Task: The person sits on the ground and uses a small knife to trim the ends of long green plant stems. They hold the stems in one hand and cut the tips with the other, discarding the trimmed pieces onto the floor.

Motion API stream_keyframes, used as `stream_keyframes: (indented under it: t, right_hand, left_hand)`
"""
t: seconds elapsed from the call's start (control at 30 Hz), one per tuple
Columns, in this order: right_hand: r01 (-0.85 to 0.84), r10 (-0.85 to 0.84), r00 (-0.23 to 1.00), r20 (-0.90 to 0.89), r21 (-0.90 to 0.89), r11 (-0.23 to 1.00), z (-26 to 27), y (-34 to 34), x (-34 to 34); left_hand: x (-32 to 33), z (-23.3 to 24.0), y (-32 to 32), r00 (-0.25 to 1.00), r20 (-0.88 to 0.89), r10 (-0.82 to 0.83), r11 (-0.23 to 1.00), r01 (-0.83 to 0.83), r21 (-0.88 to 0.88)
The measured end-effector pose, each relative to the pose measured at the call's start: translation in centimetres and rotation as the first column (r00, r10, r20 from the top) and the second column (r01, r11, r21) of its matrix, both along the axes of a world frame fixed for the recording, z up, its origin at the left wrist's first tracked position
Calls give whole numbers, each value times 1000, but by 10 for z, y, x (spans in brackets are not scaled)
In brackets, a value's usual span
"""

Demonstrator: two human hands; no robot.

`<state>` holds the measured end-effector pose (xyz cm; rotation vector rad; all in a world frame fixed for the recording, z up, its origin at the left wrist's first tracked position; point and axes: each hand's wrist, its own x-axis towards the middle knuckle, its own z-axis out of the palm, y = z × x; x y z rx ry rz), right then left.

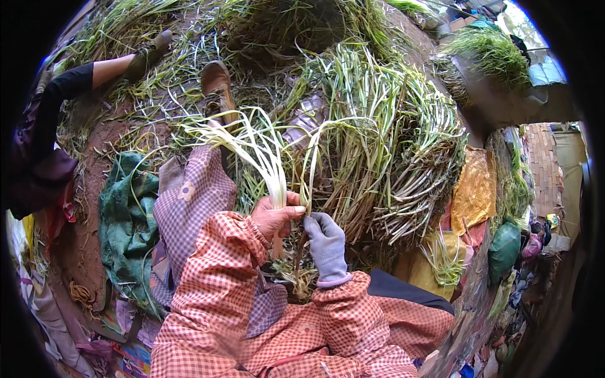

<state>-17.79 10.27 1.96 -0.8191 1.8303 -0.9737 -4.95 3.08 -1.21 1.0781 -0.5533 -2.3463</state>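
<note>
My bare left hand [274, 215] grips a bunch of cleaned pale stalks [275, 182], perhaps leeks or green garlic, their thin leaves drooping to the upper left. Between its thumb and fingertips it also pinches a single leafy stalk [309, 165]. My right hand [326, 241], in a grey knit glove, has its fingers closed on the brownish lower part of that same stalk, just below the left thumb. To the right lies a large heap of uncleaned stalks [373, 137], their soil-darkened root ends [411, 198] facing me. Loose peelings [300, 279] lie below my hands.
A crumpled green woven sack [127, 227] lies left of my checked-cloth-covered leg. Several peeled stalks [446, 262] rest on a yellow sack [425, 274] at right. Another person's leg [111, 71] reaches in at upper left. More greens [283, 23] are piled ahead.
</note>
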Motion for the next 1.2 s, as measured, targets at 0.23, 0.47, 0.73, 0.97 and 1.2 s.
stream_keyframes:
  t: [0.23, 0.47, 0.73, 0.97, 1.2]
  right_hand:
    - [-141, 147, 945, -292, 40, 989, -1, 15, 0]
    - [-216, 218, 960, -176, 31, 976, -11, 25, 9]
    - [224, -195, 860, 471, -6, 975, -6, -13, 0]
    - [-158, 161, 987, 11, 260, 953, -41, 49, -8]
    - [-425, 849, 527, -34, 854, 299, -78, 112, -31]
  left_hand:
    - [6, -4, -12, 954, 3, 301, 952, -300, -63]
    - [-4, -7, -1, 981, 173, 82, 995, -71, -71]
    - [0, 8, 0, 999, 32, 18, 997, -15, -80]
    - [13, 8, -13, 963, 35, 266, 951, -257, -173]
    - [36, 13, -30, 888, 5, 459, 843, -434, -318]
